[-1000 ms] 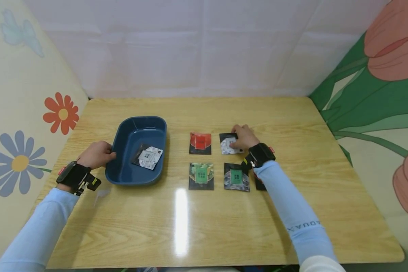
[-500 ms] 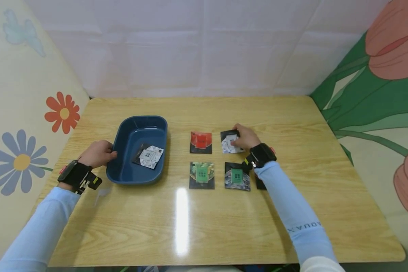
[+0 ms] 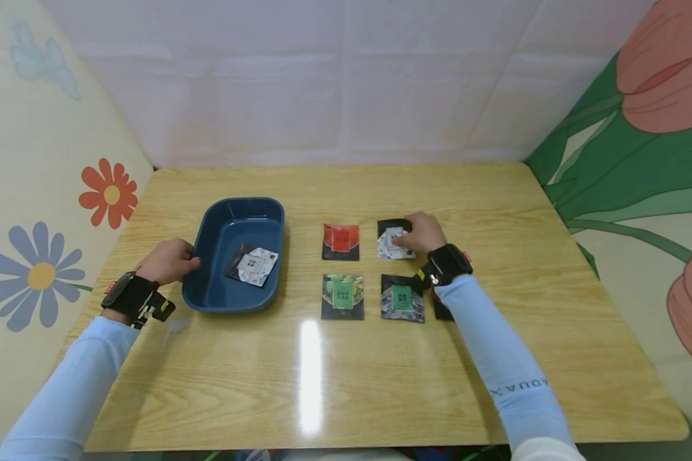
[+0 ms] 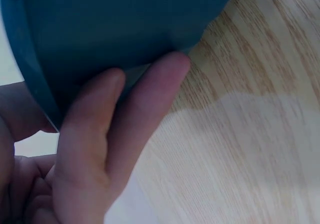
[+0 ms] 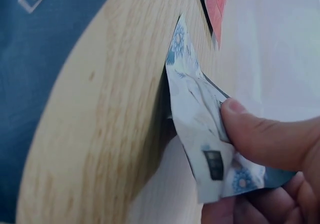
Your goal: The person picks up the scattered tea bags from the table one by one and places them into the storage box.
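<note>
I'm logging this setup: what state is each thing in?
Blue bin: upright, open-topped
Packet in bin: lying askew
Left hand: gripping the blue bin
Black-and-white packet: pinched, bent
Right hand: pinching the black-and-white packet
Red packet: lying flat
Green packet: lying flat
Dark grey packet: lying flat
Rightmost packet: mostly hidden, state unclear

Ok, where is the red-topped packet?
Head view: the red-topped packet lies on the table, right of the blue tray, left of the patterned packet in the right hand.
</note>
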`<state>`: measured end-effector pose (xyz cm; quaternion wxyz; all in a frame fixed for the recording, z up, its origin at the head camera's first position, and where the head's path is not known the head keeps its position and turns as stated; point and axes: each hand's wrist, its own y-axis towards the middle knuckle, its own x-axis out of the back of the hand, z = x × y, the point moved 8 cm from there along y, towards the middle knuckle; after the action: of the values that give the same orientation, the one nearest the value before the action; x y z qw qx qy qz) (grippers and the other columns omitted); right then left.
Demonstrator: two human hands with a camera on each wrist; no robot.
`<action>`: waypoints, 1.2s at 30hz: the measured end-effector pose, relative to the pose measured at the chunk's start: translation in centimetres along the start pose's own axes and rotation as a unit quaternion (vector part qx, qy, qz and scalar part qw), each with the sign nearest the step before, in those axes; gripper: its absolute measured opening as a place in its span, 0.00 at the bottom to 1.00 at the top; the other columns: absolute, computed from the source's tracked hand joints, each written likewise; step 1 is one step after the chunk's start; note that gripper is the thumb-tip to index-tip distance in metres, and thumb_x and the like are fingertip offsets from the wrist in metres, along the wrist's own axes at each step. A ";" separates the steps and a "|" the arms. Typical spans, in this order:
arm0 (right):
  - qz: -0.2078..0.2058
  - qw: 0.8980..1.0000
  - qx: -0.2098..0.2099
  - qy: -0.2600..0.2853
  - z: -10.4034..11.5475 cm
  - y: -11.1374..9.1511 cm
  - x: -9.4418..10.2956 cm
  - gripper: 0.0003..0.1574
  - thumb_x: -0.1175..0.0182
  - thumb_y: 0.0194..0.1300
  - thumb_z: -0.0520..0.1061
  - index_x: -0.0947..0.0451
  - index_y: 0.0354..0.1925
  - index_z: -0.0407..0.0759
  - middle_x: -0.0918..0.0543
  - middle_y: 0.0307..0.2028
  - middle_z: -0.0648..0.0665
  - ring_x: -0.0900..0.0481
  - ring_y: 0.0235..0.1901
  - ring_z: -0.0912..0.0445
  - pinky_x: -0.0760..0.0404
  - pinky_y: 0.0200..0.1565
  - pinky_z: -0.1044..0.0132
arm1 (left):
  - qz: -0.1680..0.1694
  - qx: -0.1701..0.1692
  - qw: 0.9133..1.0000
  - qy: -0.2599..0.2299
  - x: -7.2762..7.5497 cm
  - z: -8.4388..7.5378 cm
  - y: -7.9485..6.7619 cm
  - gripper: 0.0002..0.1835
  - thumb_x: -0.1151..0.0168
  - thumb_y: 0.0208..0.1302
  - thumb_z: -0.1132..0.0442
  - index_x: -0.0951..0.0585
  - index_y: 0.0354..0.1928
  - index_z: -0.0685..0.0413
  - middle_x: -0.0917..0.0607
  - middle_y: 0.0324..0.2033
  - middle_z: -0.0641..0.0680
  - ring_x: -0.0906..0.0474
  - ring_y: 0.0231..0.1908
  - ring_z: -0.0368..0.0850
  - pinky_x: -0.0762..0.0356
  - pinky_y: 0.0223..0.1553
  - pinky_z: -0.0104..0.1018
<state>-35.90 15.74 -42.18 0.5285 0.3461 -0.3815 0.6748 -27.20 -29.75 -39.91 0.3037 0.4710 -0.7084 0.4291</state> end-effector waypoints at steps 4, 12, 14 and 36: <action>-0.004 1.000 -0.001 0.010 -0.2 -0.2 -0.2 0.40 0.30 0.58 0.47 0.29 0.63 0.27 0.22 0.58 0.27 0.23 0.57 0.36 0.26 0.61 0.44 | 0.004 0.006 1.000 0.000 -0.2 0.1 0.1 0.12 0.47 0.69 0.65 0.22 0.31 0.68 0.28 0.15 0.49 0.25 0.21 0.41 0.28 0.26 0.33; -0.009 0.999 0.005 0.042 -0.5 -0.8 0.0 0.28 0.33 0.62 0.46 0.21 0.55 0.30 0.16 0.46 0.30 0.21 0.42 0.42 0.24 0.50 0.49 | 0.014 0.006 1.000 -0.001 -0.4 -0.1 0.3 0.12 0.47 0.70 0.65 0.21 0.35 0.71 0.25 0.16 0.51 0.24 0.21 0.42 0.27 0.26 0.34; -0.009 0.999 0.000 0.048 -0.5 -0.8 0.3 0.27 0.34 0.63 0.47 0.21 0.55 0.31 0.16 0.46 0.30 0.22 0.40 0.43 0.24 0.48 0.50 | 0.011 0.002 1.000 0.000 -0.3 -0.3 0.4 0.12 0.47 0.69 0.65 0.22 0.33 0.70 0.26 0.16 0.50 0.25 0.21 0.42 0.28 0.26 0.34; -0.054 0.990 0.023 0.131 1.3 -1.4 2.2 0.27 0.34 0.65 0.47 0.41 0.22 0.43 0.38 0.20 0.48 0.38 0.21 0.55 0.37 0.28 0.62 | -0.023 -0.021 1.000 -0.003 -0.1 -0.3 -0.1 0.12 0.44 0.67 0.67 0.19 0.33 0.71 0.21 0.17 0.53 0.21 0.20 0.40 0.24 0.24 0.33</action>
<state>-34.86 15.85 -39.43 0.6018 0.2868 -0.2735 0.6933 -27.08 -29.49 -39.83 0.3214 0.4815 -0.7073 0.4058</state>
